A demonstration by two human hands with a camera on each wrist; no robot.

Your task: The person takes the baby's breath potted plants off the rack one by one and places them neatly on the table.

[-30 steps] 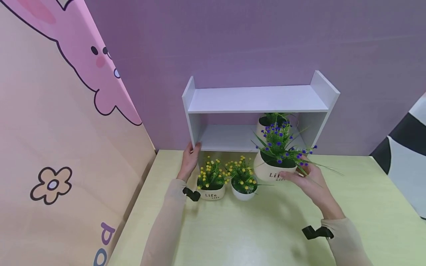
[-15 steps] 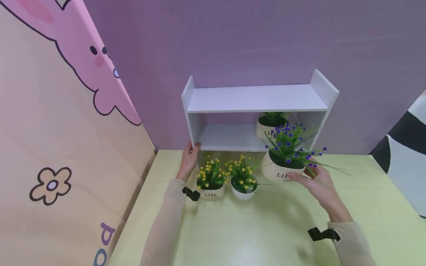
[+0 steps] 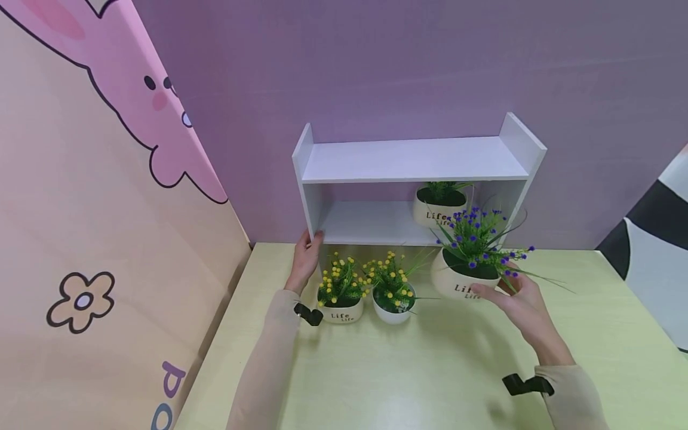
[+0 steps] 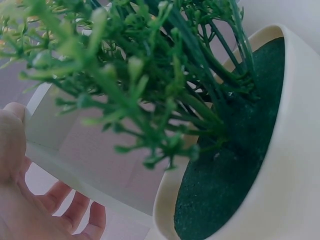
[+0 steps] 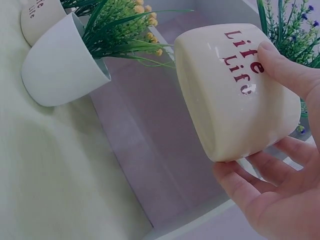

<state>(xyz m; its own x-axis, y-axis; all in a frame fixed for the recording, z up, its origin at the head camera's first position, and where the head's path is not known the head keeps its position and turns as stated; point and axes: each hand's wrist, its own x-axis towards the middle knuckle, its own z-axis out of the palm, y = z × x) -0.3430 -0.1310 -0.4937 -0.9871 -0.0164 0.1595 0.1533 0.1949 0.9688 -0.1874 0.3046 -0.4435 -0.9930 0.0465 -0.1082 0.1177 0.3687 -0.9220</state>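
Note:
My right hand (image 3: 517,307) holds a cream "Life Life" potted plant (image 3: 462,280) with purple-blue flowers, raised above the table before the shelf's right half. In the right wrist view, the thumb presses the lettered side while the fingertips (image 5: 230,175) support the pot near its base. On the left, my left hand (image 3: 304,263) grips the side panel of a white two-tier shelf (image 3: 414,160). Its fingers (image 4: 75,210) curl around the panel in the left wrist view. Another "Life" potted plant (image 3: 438,212) stands on the lower tier, at the right.
Two yellow-flowered plants stand on the pale table (image 3: 387,382) before the shelf: one in a cream "Life" pot (image 3: 341,313), one in a white pot (image 3: 394,314). The purple wall (image 3: 408,65) rises behind, and a patterned wall (image 3: 107,227) borders the left.
My right hand has carried the purple-flowered plant to the right and slightly downward, uncovering more of the potted plant on the lower tier. The left hand stays on the shelf panel.

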